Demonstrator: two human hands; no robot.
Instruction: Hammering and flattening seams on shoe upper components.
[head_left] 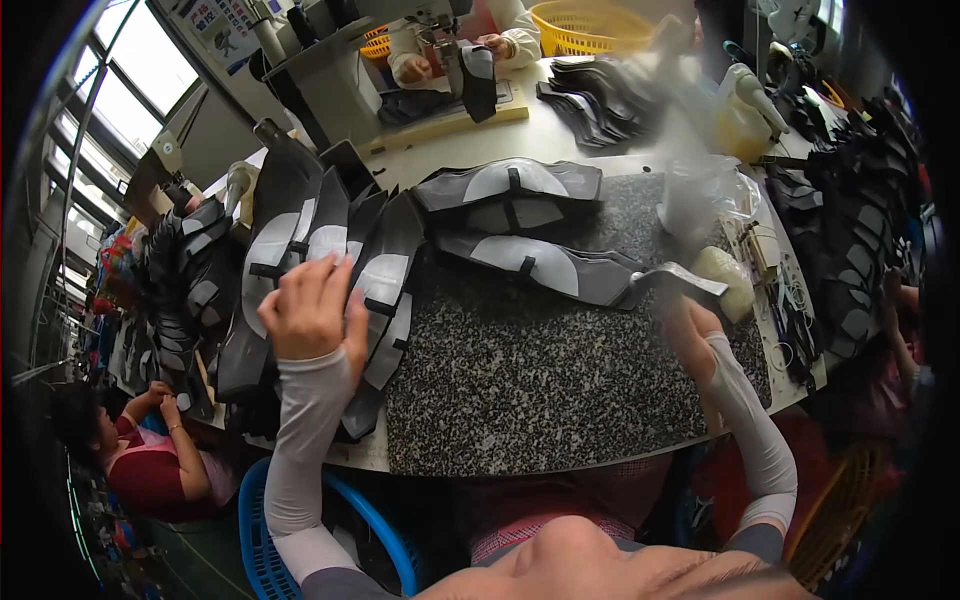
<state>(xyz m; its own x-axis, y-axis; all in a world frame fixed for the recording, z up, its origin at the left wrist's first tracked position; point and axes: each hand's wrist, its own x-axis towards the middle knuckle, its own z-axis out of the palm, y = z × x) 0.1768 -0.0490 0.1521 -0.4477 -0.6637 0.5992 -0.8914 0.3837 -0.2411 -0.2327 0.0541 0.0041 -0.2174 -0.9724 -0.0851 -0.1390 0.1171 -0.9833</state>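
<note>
My left hand [312, 310] rests with fingers apart on a pile of dark grey shoe upper pieces [330, 210] with pale grey curved patches and black tabs. My right hand [692, 335] is closed around the handle of a hammer [685, 279], partly blurred, at the right side of a speckled stone slab [520, 400]. The metal head lies close to the right end of a single upper piece [535, 265] on the slab. Behind that piece, further dark grey pieces [510, 185] lie along the slab's far edge.
A pale lump [725, 280] and a clear plastic cup [690, 195] stand right of the slab. Beyond are stacked dark pieces [600, 95], a white-topped bottle [745, 110] and a person's hands [415, 68] at a sewing machine. A blue basket [375, 510] sits below the table edge.
</note>
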